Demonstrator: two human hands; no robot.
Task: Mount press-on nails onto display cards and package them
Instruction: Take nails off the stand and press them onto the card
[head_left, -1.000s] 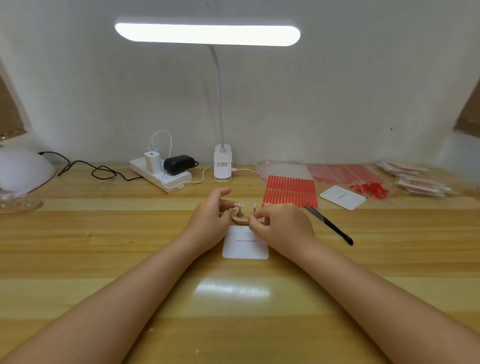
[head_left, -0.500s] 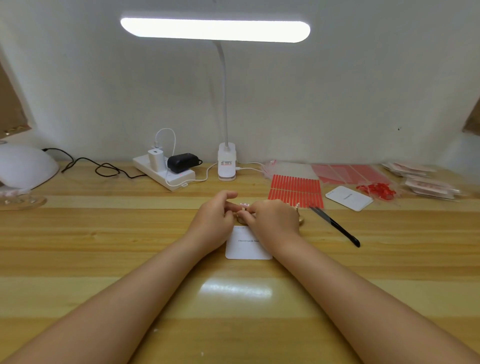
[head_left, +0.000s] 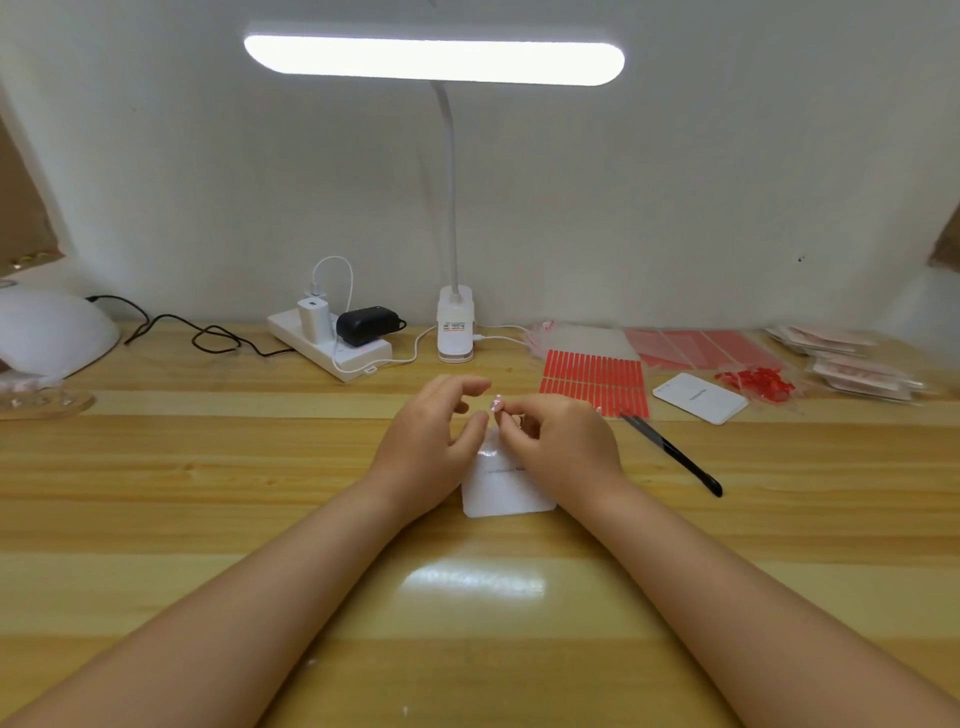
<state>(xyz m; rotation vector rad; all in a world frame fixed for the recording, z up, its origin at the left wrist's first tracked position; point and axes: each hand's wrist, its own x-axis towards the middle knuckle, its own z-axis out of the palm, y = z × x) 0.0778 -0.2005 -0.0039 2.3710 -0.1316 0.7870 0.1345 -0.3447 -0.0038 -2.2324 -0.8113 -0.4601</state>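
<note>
A small pink press-on nail (head_left: 497, 402) is pinched between the curled fingers (head_left: 511, 415) of the right hand (head_left: 563, 441), held just above the far edge of a white display card (head_left: 506, 493) that lies flat on the wooden counter (head_left: 208, 493). The left hand (head_left: 431, 441) is placed close beside it, its fingers loosely bent and apart, with the thumb tip near the card's upper left corner; nothing is seen gripped in it, though whether the thumb touches the card cannot be told. Faint print is visible across the card, too small to read.

To the right of the hands, black tweezers (head_left: 675, 457) are laid slantwise on the counter. Behind them, a sheet of red adhesive strips (head_left: 597, 382) is spread flat, and a second white card (head_left: 698, 397) lies just beside it. A small heap of red pieces (head_left: 756, 379) and clear packets (head_left: 857, 364) are found further right. A clip lamp (head_left: 456, 332) stands at the back centre, its light bar lit, beside a white power strip (head_left: 332, 348). A white domed device (head_left: 47, 332) sits at the far left.
</note>
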